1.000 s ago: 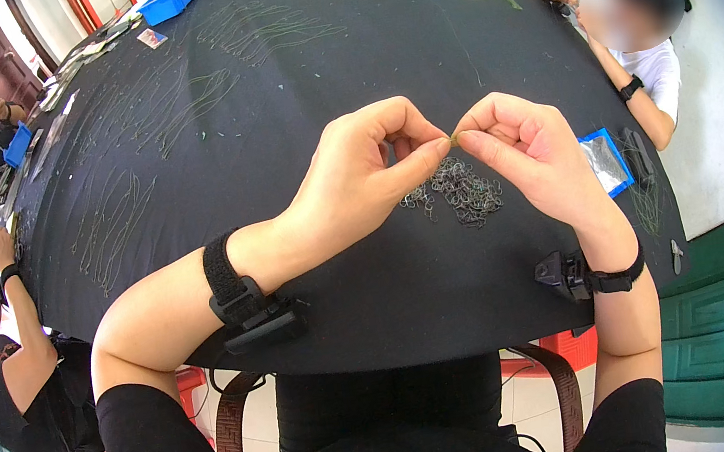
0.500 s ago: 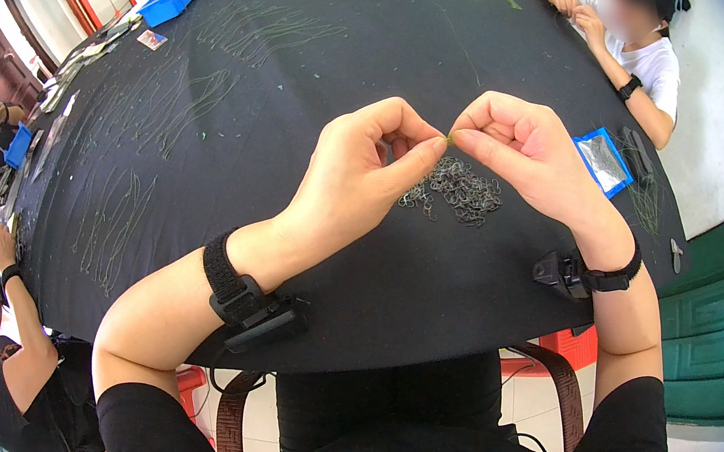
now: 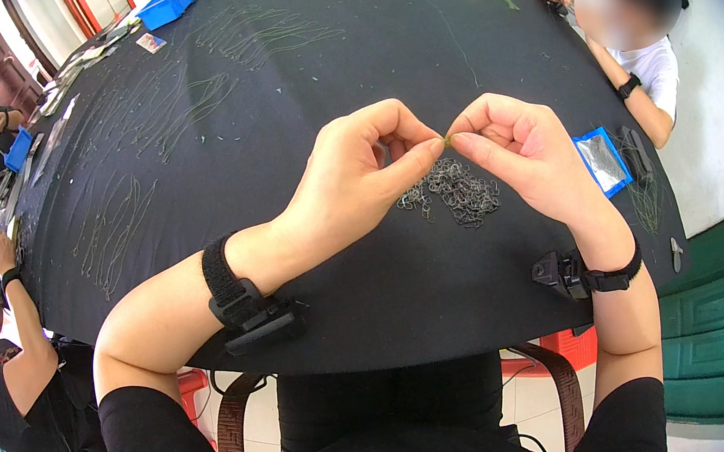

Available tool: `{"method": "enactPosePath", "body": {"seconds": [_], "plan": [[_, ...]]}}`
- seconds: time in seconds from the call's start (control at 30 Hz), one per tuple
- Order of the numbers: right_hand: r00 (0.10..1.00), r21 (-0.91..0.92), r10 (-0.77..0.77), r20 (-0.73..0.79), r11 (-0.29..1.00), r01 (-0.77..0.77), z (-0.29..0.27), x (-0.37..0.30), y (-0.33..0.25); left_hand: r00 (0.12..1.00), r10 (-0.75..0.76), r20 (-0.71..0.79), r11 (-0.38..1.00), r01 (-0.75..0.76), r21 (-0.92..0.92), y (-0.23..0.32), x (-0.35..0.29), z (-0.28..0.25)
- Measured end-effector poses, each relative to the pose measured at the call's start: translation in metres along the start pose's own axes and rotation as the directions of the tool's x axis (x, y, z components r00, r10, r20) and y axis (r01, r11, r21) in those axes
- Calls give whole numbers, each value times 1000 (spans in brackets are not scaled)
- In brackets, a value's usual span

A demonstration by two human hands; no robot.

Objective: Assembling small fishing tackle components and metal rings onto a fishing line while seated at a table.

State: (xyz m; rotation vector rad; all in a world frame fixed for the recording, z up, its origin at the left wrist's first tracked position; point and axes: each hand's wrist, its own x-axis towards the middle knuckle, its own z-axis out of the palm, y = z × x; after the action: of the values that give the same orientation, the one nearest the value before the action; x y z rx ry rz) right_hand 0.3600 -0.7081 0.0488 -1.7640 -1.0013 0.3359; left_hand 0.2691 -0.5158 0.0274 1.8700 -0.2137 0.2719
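My left hand [image 3: 372, 151] and my right hand [image 3: 512, 136] meet fingertip to fingertip above the black-covered table [image 3: 374, 308]. Each pinches thumb against forefinger on a tiny bit of yellow-green line [image 3: 447, 140]; the fingertips hide most of it. Just beneath them lies a pile of small dark metal hooks [image 3: 467, 191], partly hidden by my left hand. Black straps with small devices sit on both my wrists.
Thin green line strands [image 3: 115, 230] are spread over the table's left and far parts. A blue-edged packet [image 3: 603, 162] lies right of my right hand, beside more loose line [image 3: 646, 197]. A blue bin [image 3: 168, 5] stands far left. Co-workers sit at both sides.
My hands stay pinched together in nearly the same place, with only slight finger movement. At the right, the co-worker's head has leaned in and one of their hands has dropped from view.
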Motion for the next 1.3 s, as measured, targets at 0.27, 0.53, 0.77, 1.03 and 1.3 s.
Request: {"method": "enactPosePath", "body": {"seconds": [0.27,0.53,0.77,1.03,1.3], "plan": [[1000,-7,-11,6,1000,11,-2,-1,-3,1000,-11,10,1000,11,-9,-2,0,0],[1000,-174,-10,5,985,10,-42,2,-6,995,-98,11,993,99,-66,-3,2,-1],[995,-134,-95,-4,987,94,-60,1,-7,994,-105,-24,988,102,-116,-2,3,-2],[978,101,-94,-185,988,114,-104,-9,2,985,-156,71,970,166,-179,15,18,19],[920,284,-267,-288,893,348,-102,-17,-12,951,-249,185,930,288,-228,16,44,46]]}}
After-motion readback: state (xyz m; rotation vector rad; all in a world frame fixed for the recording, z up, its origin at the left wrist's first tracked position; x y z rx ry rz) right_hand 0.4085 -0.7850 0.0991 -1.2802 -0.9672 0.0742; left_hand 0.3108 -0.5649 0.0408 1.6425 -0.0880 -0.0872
